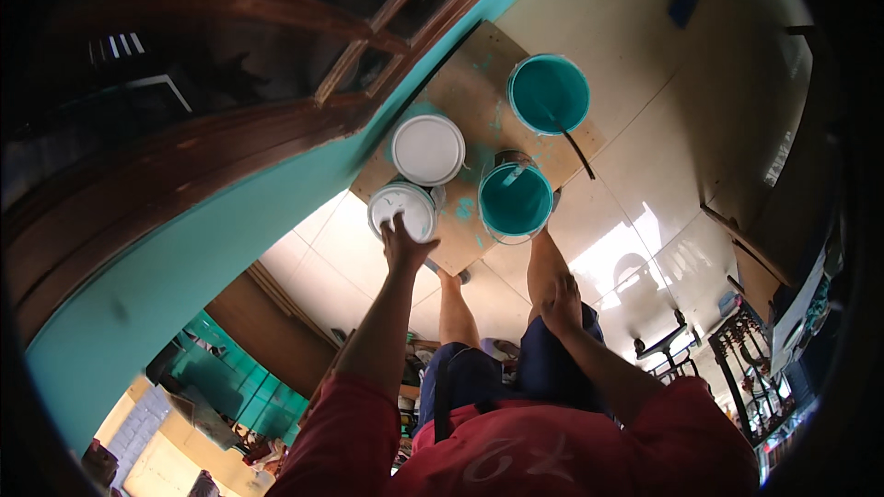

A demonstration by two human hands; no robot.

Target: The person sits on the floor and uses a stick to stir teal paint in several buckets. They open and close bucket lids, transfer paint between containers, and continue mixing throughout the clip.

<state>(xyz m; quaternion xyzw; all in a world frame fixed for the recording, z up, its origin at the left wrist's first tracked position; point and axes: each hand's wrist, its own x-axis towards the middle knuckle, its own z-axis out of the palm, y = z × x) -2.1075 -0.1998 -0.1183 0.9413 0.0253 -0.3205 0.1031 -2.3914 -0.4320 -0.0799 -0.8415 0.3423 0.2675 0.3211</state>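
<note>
My left hand reaches to the near edge of a white-lidded bucket, fingers spread. Whether the fingertips touch the lid or hover just over it, I cannot tell. Right behind it stands a second bucket with a white lid. My right hand lies on my right knee with fingers stretched out, holding nothing. In front of that knee is an uncovered bucket of teal paint, with a paintbrush at its far rim. Farther off, a larger teal paint bucket has a dark stick leaning out of it.
The buckets stand on a brown board with teal smears, laid on a tiled floor. Along the left runs a teal wall below a dark wooden window frame. A black metal rack stands at the right.
</note>
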